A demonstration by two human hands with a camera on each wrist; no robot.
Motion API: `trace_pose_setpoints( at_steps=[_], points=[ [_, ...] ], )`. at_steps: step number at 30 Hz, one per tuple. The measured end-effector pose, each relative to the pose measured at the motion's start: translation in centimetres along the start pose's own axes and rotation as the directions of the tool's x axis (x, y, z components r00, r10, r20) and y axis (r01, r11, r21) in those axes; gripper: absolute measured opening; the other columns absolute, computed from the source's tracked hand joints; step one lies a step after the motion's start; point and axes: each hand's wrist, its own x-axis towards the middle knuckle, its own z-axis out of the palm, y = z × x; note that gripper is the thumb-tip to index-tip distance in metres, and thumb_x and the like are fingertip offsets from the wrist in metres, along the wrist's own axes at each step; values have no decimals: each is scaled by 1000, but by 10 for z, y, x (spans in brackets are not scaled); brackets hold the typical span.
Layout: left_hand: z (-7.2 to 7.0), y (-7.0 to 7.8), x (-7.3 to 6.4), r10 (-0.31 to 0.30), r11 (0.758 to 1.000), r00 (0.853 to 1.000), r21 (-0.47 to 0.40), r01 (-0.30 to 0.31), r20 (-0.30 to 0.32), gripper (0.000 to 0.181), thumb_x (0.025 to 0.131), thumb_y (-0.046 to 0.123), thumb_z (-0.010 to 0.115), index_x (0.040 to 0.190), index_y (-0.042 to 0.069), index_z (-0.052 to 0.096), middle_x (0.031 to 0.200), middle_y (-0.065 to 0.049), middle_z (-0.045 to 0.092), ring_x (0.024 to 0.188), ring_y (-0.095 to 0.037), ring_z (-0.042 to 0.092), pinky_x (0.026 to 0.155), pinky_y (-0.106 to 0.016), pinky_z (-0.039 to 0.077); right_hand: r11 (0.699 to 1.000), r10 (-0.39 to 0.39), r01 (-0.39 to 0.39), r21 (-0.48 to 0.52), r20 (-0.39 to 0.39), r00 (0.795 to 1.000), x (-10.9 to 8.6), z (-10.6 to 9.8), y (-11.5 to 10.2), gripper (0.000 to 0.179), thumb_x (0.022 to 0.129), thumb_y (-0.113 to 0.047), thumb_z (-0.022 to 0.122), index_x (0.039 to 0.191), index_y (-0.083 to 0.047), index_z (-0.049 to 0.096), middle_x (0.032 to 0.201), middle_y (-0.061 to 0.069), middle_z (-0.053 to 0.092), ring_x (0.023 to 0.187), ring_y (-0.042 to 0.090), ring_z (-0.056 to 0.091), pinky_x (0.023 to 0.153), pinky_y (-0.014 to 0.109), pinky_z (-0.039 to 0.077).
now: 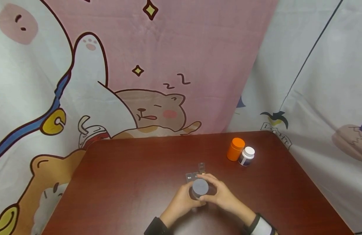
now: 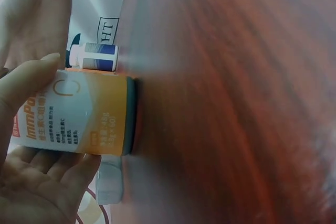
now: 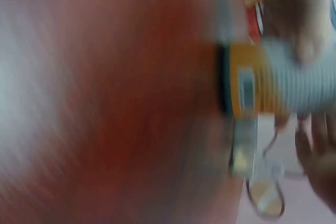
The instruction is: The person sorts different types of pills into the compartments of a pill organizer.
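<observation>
A supplement bottle with a grey top (image 1: 200, 187) and a white and yellow label (image 2: 84, 114) is upright between my two hands, low over the table or on it; I cannot tell which. From the near left, my left hand (image 1: 184, 199) curls its thumb and fingers round it. On the other side my right hand (image 1: 221, 193) grips it too, its thumb in front and its index finger behind. The right wrist view shows the bottle (image 3: 249, 80) blurred. Just behind it lies a small clear compartment box (image 1: 190, 177), partly hidden by the hands.
An orange bottle (image 1: 235, 149) and a white bottle with a dark label (image 1: 247, 156) stand side by side at the table's back right. The reddish-brown table (image 1: 134, 169) ends at a printed cartoon cloth (image 1: 216, 65) hanging behind it.
</observation>
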Motion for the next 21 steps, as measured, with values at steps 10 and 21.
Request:
trace_pose_setpoints(
  at_steps=[10, 21],
  points=[
    [-3, 1, -3, 13, 1000, 999, 8, -13, -32, 59, 67, 30, 81, 118, 11, 61, 111, -5, 67, 100, -15, 59, 89, -45, 50, 991, 113, -128, -26, -311, 944, -7, 42, -14, 74, 62, -31, 86, 120, -12, 45, 125, 9, 51, 114, 20, 46, 95, 53, 37],
    [-5, -3, 3, -17, 999, 998, 40, 15, 68, 67, 65, 33, 83, 124, 16, 57, 114, 4, 64, 105, -12, 54, 96, -52, 42, 960, -240, 186, 211, 270, 933, 13, -30, 7, 65, 80, 3, 68, 138, 2, 37, 133, 26, 50, 123, 33, 43, 102, 39, 40]
  ],
)
